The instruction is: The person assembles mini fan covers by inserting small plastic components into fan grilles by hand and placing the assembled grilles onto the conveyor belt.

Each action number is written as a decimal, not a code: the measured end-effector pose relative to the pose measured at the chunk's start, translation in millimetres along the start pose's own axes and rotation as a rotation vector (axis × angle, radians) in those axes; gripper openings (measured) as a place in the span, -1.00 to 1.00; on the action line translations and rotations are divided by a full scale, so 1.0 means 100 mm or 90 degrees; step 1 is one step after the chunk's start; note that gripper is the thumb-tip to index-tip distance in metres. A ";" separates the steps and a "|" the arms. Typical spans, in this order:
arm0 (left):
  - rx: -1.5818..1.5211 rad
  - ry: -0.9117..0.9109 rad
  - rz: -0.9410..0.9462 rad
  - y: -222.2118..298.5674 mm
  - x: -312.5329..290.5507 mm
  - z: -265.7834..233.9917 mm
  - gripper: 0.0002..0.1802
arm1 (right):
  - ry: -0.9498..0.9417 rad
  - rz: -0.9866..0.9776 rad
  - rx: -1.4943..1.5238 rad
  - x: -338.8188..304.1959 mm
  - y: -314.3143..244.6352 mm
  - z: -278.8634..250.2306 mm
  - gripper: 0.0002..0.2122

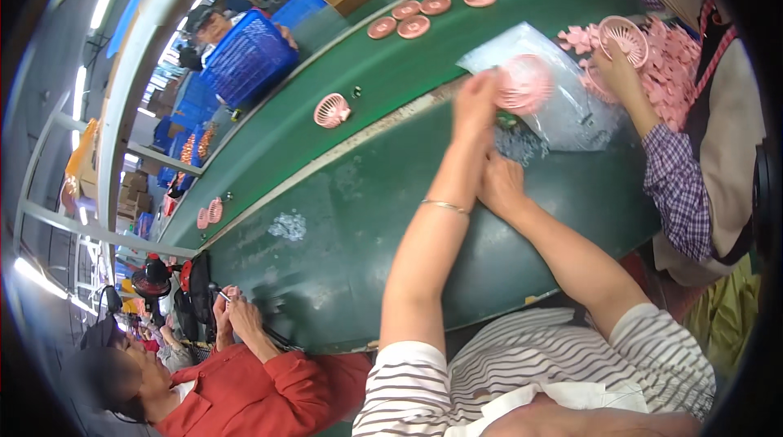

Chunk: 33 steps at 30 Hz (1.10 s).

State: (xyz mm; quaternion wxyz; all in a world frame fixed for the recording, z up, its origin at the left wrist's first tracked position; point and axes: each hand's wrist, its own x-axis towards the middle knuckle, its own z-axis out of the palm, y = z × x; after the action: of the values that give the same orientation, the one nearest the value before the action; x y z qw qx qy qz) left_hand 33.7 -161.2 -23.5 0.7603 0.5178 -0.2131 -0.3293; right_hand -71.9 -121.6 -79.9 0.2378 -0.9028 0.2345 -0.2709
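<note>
My left hand (475, 103) reaches forward over the work table, its fingers closed on the edge of a pink slotted round fan cover (524, 85), blurred by motion. The cover is above a clear plastic bag (581, 115). Just below my left wrist sits my right hand (501, 180), beside a heap of small clear plastic pieces (522, 146). My left forearm hides its fingertips, so I cannot see what they hold, if anything. A small green part (506, 121) shows between my left hand and the heap.
A co-worker at right holds another pink cover (624, 40) near piled pink parts (673, 70). On the green conveyor (277, 139) lie pink discs (413, 27) and a pink slotted part (332, 111). A person in red works at left. Beyond the belt, someone carries a blue basket (249, 58).
</note>
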 end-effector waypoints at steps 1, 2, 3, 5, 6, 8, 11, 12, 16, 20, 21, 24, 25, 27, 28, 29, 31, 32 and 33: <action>0.024 -0.030 -0.061 0.00 0.07 0.15 -0.63 | 0.008 0.029 0.044 0.01 -0.07 -0.13 -0.87; 0.089 -0.015 -0.050 0.01 0.13 0.30 -0.61 | 0.021 0.036 0.037 0.00 0.04 -0.13 -0.87; 0.154 0.001 -0.037 0.02 0.19 0.41 -0.58 | 0.027 0.022 0.013 -0.01 0.18 -0.11 -0.89; 0.516 0.192 0.234 0.18 0.57 -0.57 -0.60 | 0.038 -0.054 0.046 -0.02 -0.19 -0.06 -0.91; 0.591 0.349 0.284 0.32 0.71 -1.20 -0.53 | 0.037 -0.073 0.076 0.00 -0.38 -0.05 -0.91; 0.275 0.412 0.009 0.32 0.80 -1.06 -0.54 | 0.017 -0.002 0.024 0.06 0.11 -0.09 -0.89; 0.317 0.630 0.024 0.54 0.75 -1.65 -0.65 | 0.043 0.026 0.064 0.06 0.06 -0.16 -0.91; 0.399 0.622 -0.011 0.61 0.70 -1.98 -0.66 | 0.039 0.018 0.075 0.08 -0.02 -0.09 -0.91; 0.621 0.586 -0.068 0.55 0.75 -2.22 -0.65 | 0.004 0.024 0.055 0.04 0.08 -0.05 -0.90; 0.743 0.586 0.106 0.55 0.55 -2.63 -0.69 | 0.022 0.006 0.111 0.04 -0.04 -0.02 -0.91; 0.783 0.579 0.150 0.62 0.44 -2.75 -0.72 | 0.037 0.009 0.155 0.06 -0.09 0.00 -0.92; 0.748 0.402 0.209 0.74 0.08 -2.36 -0.84 | 0.109 0.007 0.226 0.13 0.18 0.16 -0.93; 0.838 0.337 0.241 0.74 -0.04 -2.15 -0.84 | 0.100 0.051 0.272 0.16 0.32 0.17 -0.93; 0.811 0.217 0.181 0.80 -0.40 -1.47 -0.80 | 0.123 0.099 0.330 0.24 0.58 0.18 -0.89; 0.806 0.185 0.183 0.84 -0.63 -1.40 -0.81 | 0.085 0.154 0.407 0.30 0.55 0.20 -0.87; 0.800 0.157 0.184 0.84 -0.84 -1.36 -0.80 | 0.043 0.206 0.482 0.35 0.45 0.18 -0.86; 0.801 0.059 0.124 0.70 -1.14 -1.24 -0.74 | -0.049 0.270 0.560 0.39 0.28 -0.02 -0.86; 0.845 -0.001 0.137 0.64 -1.26 -1.12 -0.71 | -0.092 0.302 0.583 0.41 0.23 -0.09 -0.86; 0.818 -0.005 0.113 0.54 -1.33 -1.05 -0.71 | -0.120 0.310 0.589 0.42 0.20 -0.15 -0.86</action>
State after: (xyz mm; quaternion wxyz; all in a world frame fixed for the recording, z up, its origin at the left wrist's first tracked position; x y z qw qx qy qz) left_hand 26.6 16.4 -10.2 0.3227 0.8487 -0.4124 -0.0740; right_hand -56.0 -164.6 -64.2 0.6875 -0.6432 0.2709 -0.2005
